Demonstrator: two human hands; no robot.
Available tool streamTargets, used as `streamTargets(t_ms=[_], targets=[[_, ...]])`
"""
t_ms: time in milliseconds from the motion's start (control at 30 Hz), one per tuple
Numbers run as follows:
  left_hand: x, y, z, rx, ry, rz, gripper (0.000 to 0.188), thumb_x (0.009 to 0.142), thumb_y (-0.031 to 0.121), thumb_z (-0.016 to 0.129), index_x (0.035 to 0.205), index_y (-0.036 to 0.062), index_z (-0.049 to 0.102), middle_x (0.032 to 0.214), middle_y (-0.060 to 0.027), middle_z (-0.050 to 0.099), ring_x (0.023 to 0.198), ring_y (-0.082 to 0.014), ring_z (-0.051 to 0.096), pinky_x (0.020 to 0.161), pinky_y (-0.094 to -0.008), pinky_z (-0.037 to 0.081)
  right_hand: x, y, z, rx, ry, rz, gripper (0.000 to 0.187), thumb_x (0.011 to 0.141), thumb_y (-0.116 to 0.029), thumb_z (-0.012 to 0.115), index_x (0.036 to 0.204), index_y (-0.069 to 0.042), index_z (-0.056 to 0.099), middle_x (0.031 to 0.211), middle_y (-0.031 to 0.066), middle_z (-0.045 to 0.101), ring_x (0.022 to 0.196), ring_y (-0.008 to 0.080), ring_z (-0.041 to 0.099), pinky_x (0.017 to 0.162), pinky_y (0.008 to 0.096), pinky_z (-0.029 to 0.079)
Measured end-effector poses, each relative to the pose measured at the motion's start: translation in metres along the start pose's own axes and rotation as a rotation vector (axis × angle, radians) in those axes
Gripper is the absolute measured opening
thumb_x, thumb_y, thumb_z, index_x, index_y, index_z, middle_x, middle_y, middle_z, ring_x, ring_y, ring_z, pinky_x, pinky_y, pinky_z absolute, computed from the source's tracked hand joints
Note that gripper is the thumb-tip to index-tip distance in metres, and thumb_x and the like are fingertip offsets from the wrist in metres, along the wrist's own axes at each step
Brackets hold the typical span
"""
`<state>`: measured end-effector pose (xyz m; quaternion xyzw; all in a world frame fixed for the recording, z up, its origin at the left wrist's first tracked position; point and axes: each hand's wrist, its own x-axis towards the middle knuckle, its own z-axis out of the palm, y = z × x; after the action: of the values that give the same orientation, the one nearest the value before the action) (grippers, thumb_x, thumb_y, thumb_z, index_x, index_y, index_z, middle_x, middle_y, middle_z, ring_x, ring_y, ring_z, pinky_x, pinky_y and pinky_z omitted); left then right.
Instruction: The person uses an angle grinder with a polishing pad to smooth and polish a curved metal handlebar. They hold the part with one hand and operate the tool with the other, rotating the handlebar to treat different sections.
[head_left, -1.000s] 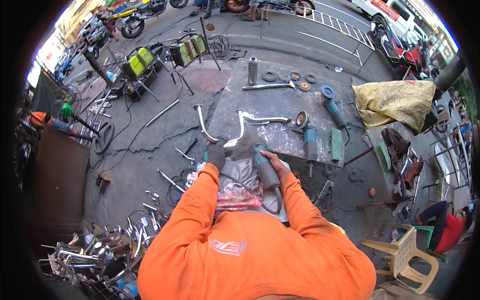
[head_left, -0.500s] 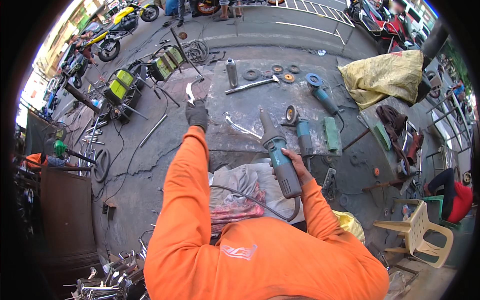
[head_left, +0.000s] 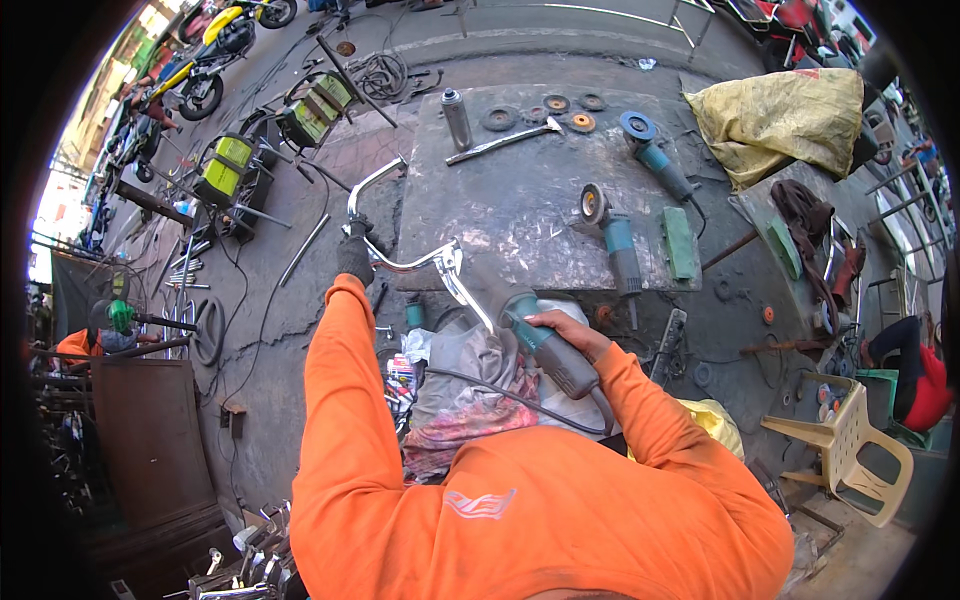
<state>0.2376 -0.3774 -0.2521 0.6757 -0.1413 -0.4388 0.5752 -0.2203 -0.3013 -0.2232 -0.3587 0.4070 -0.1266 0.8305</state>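
Since half a second ago, our left grip [head_left: 354, 258] has drawn back and to the left, bringing the bent metal bar [head_left: 407, 266] with it, and the power tool [head_left: 555, 352] in our right grip [head_left: 575, 330] leans further left.

In the head view, we have a flat, low surface [head_left: 480, 215] ahead of us. It carries a silver canister [head_left: 456, 122], a hammer [head_left: 505, 141], several round discs [head_left: 556, 103], two angle grinders [head_left: 622, 250] and a green block [head_left: 678, 243]. The nearer grinder lies just beyond our right grip, its rear end reaching past the surface's edge. A cord [head_left: 500, 394] loops across the crumpled cloth [head_left: 462, 375] below the tool. A yellow sack [head_left: 775, 120] lies to the right, and two lime-green machines [head_left: 225, 170] stand to the left.

Our left arm reaches forward, nearly straight, with the grip clamped around the bar. Our right elbow is bent outward, and that grip is wrapped around the tool's body. The bar spans from our left grip to the tool's blurred front end; whether they touch, we cannot tell.

The bar is shiny and curved in several bends. The tool is teal and dark grey, roughly cylindrical; the surface is scuffed, the sack wrinkled.
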Motion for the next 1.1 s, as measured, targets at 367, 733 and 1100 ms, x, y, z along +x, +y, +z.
streamTargets(t_ms=[367,733,1100], targets=[[0.001,0.002,0.002,0.017,-0.018,0.026,0.03,0.096,0.04,0.066,0.1,0.0102,0.066,0.073,-0.0038,0.06,0.06,-0.02,0.06,0.056,-0.038,0.05,0.027,0.013,0.008,-0.087,0.01,-0.093,0.044,0.091,-0.042,0.07,0.104,0.0,0.072,0.089,0.0078,0.068,0.074,0.0158,0.067,0.067,0.03,0.055],[0.049,0.014,0.02,0.272,-0.04,0.111,0.045,0.089,0.047,0.073,0.092,0.0026,0.067,0.069,-0.0075,0.063,0.056,-0.0216,0.061,0.051,-0.0398,0.046,0.021,0.005,0.024,-0.082,0.113,-0.05,0.039,0.092,-0.039,0.068,0.103,-0.001,0.07,0.088,0.0062,0.067,0.07,0.0145,0.066,0.064,0.0302,0.055],[0.111,0.007,0.035,0.374,-0.053,0.035,0.027,0.095,0.035,0.071,0.091,0.0096,0.063,0.067,-0.0054,0.061,0.052,-0.0197,0.06,0.045,-0.0371,0.047,0.035,0.031,0.019,0.009,0.092,-0.206,0.035,0.095,-0.035,0.065,0.103,-0.001,0.071,0.088,0.005,0.068,0.075,0.013,0.066,0.066,0.0289,0.055]])
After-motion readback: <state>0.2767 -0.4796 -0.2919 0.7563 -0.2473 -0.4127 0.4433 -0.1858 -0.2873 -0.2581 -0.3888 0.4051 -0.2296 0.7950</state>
